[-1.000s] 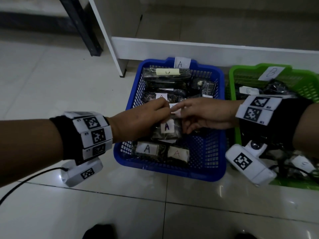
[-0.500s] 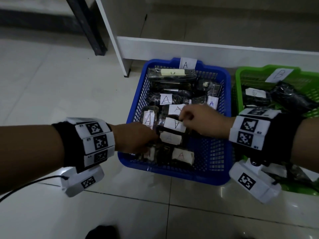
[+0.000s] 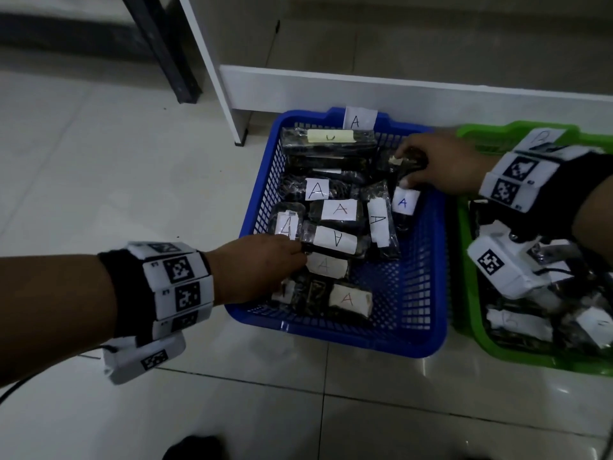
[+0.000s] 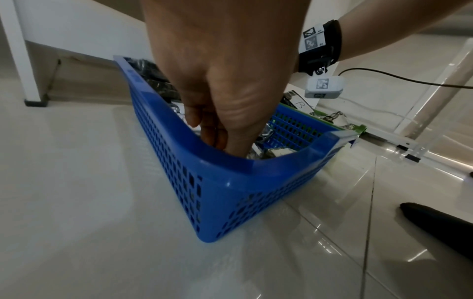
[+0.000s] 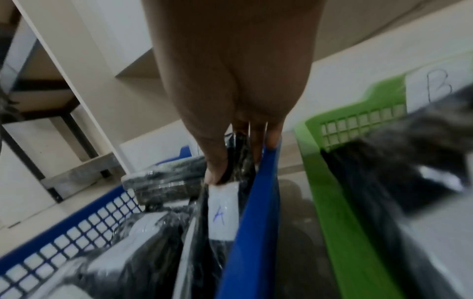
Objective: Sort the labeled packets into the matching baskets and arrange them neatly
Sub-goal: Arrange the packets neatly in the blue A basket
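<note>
The blue basket (image 3: pixel 331 336) tagged A (image 3: pixel 360 118) holds several dark packets with white A labels. My right hand (image 3: pixel 403 167) is at its far right corner and pinches the top of an upright A packet (image 3: pixel 402 202). In the right wrist view the thumb and fingers (image 5: pixel 216 168) clamp that packet (image 5: pixel 222 210) against the blue wall (image 5: pixel 256 202). My left hand (image 3: pixel 298 257) reaches over the near left side, fingers bunched on the end of another A packet (image 3: pixel 335 240). In the left wrist view its fingers (image 4: pixel 220 137) point down behind the rim (image 4: pixel 230 161).
The green basket (image 3: pixel 462 227) tagged B (image 3: pixel 542 137) stands right of the blue one and holds B packets (image 3: pixel 517 322). A white shelf base (image 3: pixel 398 91) runs behind both baskets. Pale floor tiles (image 3: pixel 99 161) lie to the left and in front. A cable (image 4: pixel 409 78) trails behind.
My right hand moved from the middle of the blue basket to its far right corner and took hold of an A packet there. My left hand stayed low at the near left packets.
</note>
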`<state>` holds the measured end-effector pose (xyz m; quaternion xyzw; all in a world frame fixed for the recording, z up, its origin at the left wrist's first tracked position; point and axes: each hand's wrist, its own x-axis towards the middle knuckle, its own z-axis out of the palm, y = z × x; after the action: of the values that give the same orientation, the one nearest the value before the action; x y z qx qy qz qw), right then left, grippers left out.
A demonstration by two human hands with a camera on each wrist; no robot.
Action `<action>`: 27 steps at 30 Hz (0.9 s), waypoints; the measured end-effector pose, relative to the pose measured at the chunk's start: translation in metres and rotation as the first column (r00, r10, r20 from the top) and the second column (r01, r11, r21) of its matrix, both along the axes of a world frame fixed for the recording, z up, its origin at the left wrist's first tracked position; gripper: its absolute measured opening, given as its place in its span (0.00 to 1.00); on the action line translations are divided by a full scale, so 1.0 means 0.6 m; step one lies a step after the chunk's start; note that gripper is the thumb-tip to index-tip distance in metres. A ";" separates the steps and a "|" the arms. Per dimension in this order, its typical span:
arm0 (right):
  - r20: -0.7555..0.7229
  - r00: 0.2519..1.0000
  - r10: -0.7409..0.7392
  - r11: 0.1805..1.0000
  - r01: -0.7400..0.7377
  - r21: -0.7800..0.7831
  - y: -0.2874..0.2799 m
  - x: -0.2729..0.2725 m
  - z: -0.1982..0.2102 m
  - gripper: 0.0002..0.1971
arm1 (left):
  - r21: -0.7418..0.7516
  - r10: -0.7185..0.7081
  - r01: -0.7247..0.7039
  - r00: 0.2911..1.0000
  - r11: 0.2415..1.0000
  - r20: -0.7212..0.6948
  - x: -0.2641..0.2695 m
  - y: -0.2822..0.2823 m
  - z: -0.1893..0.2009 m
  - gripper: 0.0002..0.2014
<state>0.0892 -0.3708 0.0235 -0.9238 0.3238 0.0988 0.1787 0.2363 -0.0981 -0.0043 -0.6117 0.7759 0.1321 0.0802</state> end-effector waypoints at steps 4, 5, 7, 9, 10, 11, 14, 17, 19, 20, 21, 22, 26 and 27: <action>0.103 0.993 -0.051 0.992 0.038 0.119 -0.015 0.002 0.043 0.20 | 0.156 0.079 -0.085 0.996 0.984 0.041 -0.009 -0.011 -0.002 0.19; 0.115 0.992 -0.061 0.993 0.049 0.104 -0.021 0.002 0.051 0.21 | 0.182 0.079 -0.090 0.995 0.979 0.065 -0.011 -0.014 -0.001 0.20; 0.118 0.990 -0.082 0.994 0.073 0.082 -0.028 0.000 0.063 0.25 | 0.228 0.066 -0.091 0.991 0.969 0.117 -0.018 -0.019 0.003 0.21; 0.152 0.979 -0.138 0.986 0.121 0.112 -0.034 -0.003 0.072 0.26 | 0.280 0.059 -0.097 0.988 0.955 0.141 -0.025 -0.022 0.008 0.21; 0.167 0.973 -0.158 0.983 0.139 0.118 -0.035 -0.003 0.076 0.25 | 0.294 0.049 -0.094 0.987 0.951 0.155 -0.028 -0.023 0.011 0.21; 0.176 0.970 -0.170 0.982 0.152 0.112 -0.037 -0.004 0.079 0.24 | 0.313 0.037 -0.090 0.984 0.946 0.173 -0.031 -0.025 0.016 0.21; 0.243 0.948 -0.206 0.974 0.174 0.145 -0.040 -0.001 0.092 0.18 | 0.366 0.039 -0.112 0.979 0.924 0.202 -0.038 -0.038 0.036 0.18; 0.278 0.925 -0.259 0.950 0.192 0.248 -0.039 0.002 0.100 0.16 | 0.244 0.137 -0.144 0.990 0.959 0.045 -0.040 -0.085 0.061 0.12; 0.278 0.918 -0.283 0.933 0.196 0.303 -0.039 0.001 0.100 0.14 | 0.072 0.165 -0.160 0.984 0.985 -0.072 -0.044 -0.136 0.065 0.12; 0.277 0.915 -0.294 0.925 0.200 0.322 -0.038 0.001 0.099 0.13 | 0.024 0.192 -0.190 0.976 0.981 -0.103 -0.048 -0.163 0.061 0.12; 0.271 0.915 -0.298 0.922 0.203 0.330 -0.036 -0.001 0.099 0.13 | 0.011 0.234 -0.235 0.966 0.972 -0.106 -0.053 -0.192 0.052 0.14; 0.259 0.920 -0.294 0.922 0.201 0.332 -0.035 -0.004 0.097 0.13 | 0.021 0.287 -0.286 0.955 0.958 -0.073 -0.058 -0.218 0.040 0.16; 0.160 0.951 -0.263 0.911 0.190 0.366 -0.028 -0.018 0.092 0.11 | 0.110 0.443 -0.451 0.892 0.886 0.088 -0.085 -0.277 -0.020 0.28; 0.123 0.959 -0.256 0.892 0.186 0.412 -0.026 -0.023 0.090 0.11 | 0.097 0.461 -0.470 0.882 0.877 0.100 -0.093 -0.279 -0.032 0.29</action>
<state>0.0756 -0.3865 0.0775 -0.8305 0.3835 0.0603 0.3995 0.1806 -0.2657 -0.0234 -0.7789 0.5934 0.1703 0.1108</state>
